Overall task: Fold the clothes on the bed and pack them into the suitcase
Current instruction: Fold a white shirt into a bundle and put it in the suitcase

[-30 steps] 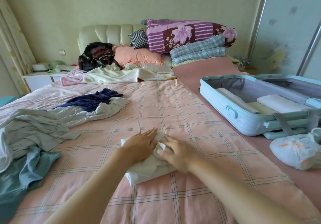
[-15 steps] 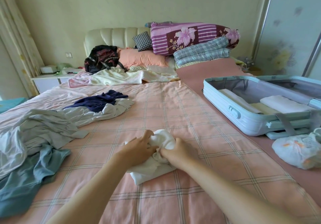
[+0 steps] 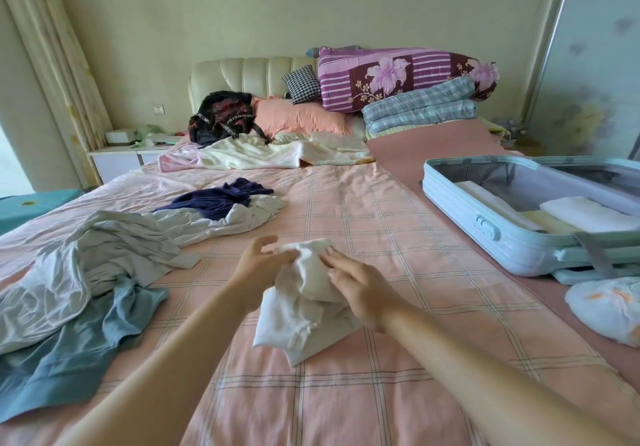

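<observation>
Gathering up the white garment (image 3: 304, 314) near the middle of the bed (image 3: 363, 237): the left hand (image 3: 259, 269) pinches its far top fold while the right hand (image 3: 360, 293) curls round the right side, likely to stop the folded bundle springing open as it lifts. The open suitcase (image 3: 450, 210) sits to the right with folded pieces already inside, so that looks like the destination. A grey heap (image 3: 104, 265) and a navy garment (image 3: 221, 199) lie unfolded at left.
</observation>
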`<state>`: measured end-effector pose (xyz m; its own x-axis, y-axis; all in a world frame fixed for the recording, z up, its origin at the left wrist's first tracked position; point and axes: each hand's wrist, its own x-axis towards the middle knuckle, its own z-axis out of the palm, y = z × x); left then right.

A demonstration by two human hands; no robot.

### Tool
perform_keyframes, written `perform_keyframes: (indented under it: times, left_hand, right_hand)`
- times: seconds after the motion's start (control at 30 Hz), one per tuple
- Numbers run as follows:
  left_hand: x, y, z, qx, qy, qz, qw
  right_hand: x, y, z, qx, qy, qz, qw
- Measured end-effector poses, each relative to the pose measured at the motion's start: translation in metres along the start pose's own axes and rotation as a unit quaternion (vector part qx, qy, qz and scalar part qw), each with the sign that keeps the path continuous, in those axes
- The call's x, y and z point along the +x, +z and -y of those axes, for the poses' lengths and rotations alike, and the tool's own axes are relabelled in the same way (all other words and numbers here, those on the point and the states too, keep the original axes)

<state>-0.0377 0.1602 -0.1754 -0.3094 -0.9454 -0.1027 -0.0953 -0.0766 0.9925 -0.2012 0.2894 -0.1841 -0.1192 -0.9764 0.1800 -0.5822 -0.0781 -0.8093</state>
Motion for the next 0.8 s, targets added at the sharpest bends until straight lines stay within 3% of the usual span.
perform_keyframes:
  times: [0.23, 0.3, 0.37, 0.43, 0.53, 0.63, 0.7, 0.8]
  left_hand:
    - [0.004, -0.017, 0.013, -0.004, -0.02, -0.096, 0.995]
    - [0.002, -0.022, 0.02, 0.11, 0.004, -0.097, 0.989]
    - [-0.001, -0.026, 0.018, 0.268, 0.06, -0.12, 0.954]
    - [-0.005, -0.027, 0.005, 0.335, 0.146, -0.147, 0.919]
    - [-0.005, -0.019, 0.0, 0.407, 0.243, -0.061, 0.878]
    - [-0.004, -0.011, 0.031, 0.459, 0.165, 0.075, 0.87]
    - [-0.005, -0.01, 0.051, 0.465, 0.123, 0.107, 0.87]
    - [-0.006, -0.009, 0.065, 0.481, 0.163, 0.086, 0.857]
  right_hand:
    - [0.013, 0.025, 0.006, -0.192, -0.03, 0.01, 0.981]
    - [0.016, 0.03, 0.005, -0.239, -0.031, 0.022, 0.97]
    - [0.016, 0.035, 0.007, -0.263, -0.028, 0.047, 0.963]
    - [0.015, 0.045, 0.008, -0.295, -0.033, 0.094, 0.95]
    - [0.02, 0.061, 0.007, -0.263, -0.039, 0.139, 0.954]
    - [0.027, 0.052, 0.004, -0.115, 0.021, 0.051, 0.992]
    - [0.028, 0.045, -0.006, -0.144, 0.005, 0.027, 0.989]
    - [0.022, 0.046, -0.026, -0.256, -0.042, 0.085, 0.962]
